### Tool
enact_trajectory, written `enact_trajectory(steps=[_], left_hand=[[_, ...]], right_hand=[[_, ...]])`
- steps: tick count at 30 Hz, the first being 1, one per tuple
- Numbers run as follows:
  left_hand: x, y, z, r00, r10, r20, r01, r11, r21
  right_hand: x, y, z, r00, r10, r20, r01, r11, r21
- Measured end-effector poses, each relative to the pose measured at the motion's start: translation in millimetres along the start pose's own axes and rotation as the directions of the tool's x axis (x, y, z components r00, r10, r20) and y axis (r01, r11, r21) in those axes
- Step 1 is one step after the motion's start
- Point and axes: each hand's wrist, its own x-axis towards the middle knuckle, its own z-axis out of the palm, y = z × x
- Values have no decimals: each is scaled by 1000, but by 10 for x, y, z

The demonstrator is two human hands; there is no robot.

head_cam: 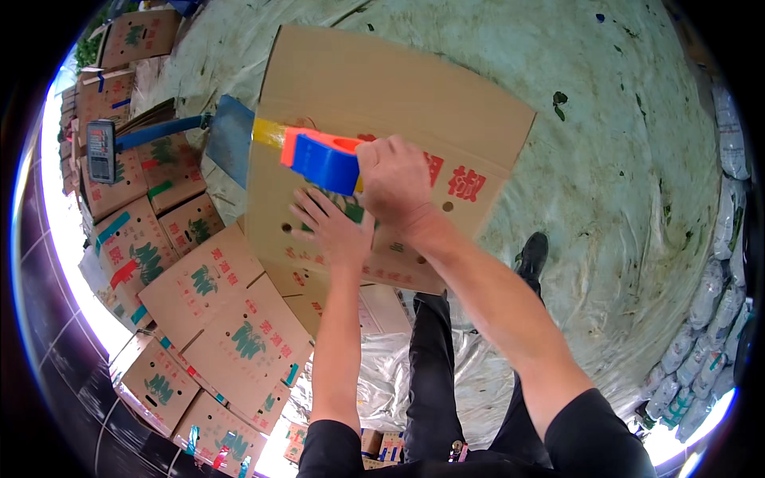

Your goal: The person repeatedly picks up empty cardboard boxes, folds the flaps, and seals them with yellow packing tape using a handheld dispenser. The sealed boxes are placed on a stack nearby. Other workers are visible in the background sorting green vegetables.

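Note:
My right hand grips a tape dispenser with a blue body and an orange front. Yellowish packing tape runs from the dispenser's front end to the left edge of a cardboard carton. The carton bears red and green print, and its broad printed face lies under both hands. Just below the dispenser my left hand presses on that face, fingers spread, with nothing held in it. Part of the print is covered by the hands and the dispenser.
Stacked printed cartons crowd the left side. Behind the held carton stands a blue platform scale with a display unit on a blue post. A pale green sheet covers the floor. Filled clear plastic bags are piled along the right.

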Motion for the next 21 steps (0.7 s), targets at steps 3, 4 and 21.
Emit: enact_trajectory(steps=[3, 4, 21], left_hand=[[231, -34, 203, 974, -153, 169, 184, 965, -187], [260, -42, 288, 957, -168, 235, 218, 954, -206], [-194, 374, 741, 942, 243, -232, -302, 914, -269]], right_hand=[[-231, 313, -273, 998, -14, 69, 9, 998, 69], [-404, 498, -381, 992, 19, 121, -20, 1000, 7], [-2748, 2282, -1053, 908, 362, 212, -336, 930, -150]])
